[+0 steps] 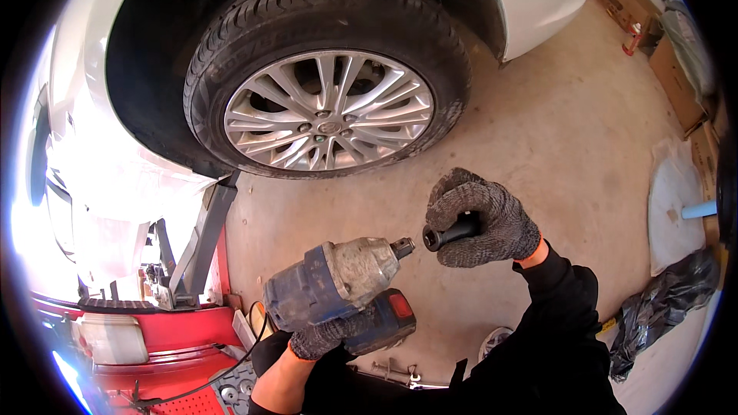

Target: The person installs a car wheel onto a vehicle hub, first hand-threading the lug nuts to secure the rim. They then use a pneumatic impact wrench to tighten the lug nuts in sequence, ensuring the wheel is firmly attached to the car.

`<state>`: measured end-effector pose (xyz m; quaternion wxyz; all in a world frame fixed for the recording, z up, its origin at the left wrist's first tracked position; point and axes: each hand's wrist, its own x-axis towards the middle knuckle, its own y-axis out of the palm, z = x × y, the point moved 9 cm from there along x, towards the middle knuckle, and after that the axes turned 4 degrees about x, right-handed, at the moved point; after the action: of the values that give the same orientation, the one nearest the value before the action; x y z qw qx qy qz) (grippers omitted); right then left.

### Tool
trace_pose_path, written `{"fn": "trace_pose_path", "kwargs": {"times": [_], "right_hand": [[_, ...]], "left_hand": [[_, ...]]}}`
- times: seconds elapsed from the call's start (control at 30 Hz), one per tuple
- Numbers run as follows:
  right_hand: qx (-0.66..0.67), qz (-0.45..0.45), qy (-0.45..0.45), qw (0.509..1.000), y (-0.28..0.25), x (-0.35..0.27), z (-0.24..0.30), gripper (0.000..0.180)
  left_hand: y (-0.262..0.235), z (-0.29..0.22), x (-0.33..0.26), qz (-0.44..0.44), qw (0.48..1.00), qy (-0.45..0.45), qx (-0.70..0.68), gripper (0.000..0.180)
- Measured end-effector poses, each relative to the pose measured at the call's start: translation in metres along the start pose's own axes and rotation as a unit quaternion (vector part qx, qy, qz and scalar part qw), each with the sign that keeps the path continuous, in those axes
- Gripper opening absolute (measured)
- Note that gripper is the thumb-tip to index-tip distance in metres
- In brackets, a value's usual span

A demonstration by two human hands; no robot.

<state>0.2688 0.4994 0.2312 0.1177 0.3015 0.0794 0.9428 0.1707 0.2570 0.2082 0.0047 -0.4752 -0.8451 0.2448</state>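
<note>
Concrete garage flooring is lying under a raised car's alloy wheel [329,110]. Left hand [327,338] is gripping a cordless impact wrench [338,286]; right hand [484,219] is clenching a black socket [450,233] beside its anvil, risking misalignment or dropping.

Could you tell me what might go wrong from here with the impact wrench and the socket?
1. The socket is apart from the anvil of the impact wrench; if pushed on only partway, it might fly off.
2. The left hand alone carries the heavy wrench, so it could slip from the knit glove.
3. The wheel hangs clear of the floor on the lift arm and may spin under torque.
</note>
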Motion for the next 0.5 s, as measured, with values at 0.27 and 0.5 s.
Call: {"fn": "trace_pose_path", "kwargs": {"times": [0.27, 0.5], "right_hand": [[-0.06, 0.051, 0.004, 0.997, 0.014, 0.008, 0.009, 0.045], [-0.012, 0.071, 0.009, 0.997, 0.029, 0.017, 0.001, 0.044]], "left_hand": [[-0.009, 0.028, -0.011, -0.039, 0.993, -0.078, -0.082, 0.066], [-0.021, 0.034, -0.021, -0.038, 0.994, -0.079, -0.064, 0.061]]}}
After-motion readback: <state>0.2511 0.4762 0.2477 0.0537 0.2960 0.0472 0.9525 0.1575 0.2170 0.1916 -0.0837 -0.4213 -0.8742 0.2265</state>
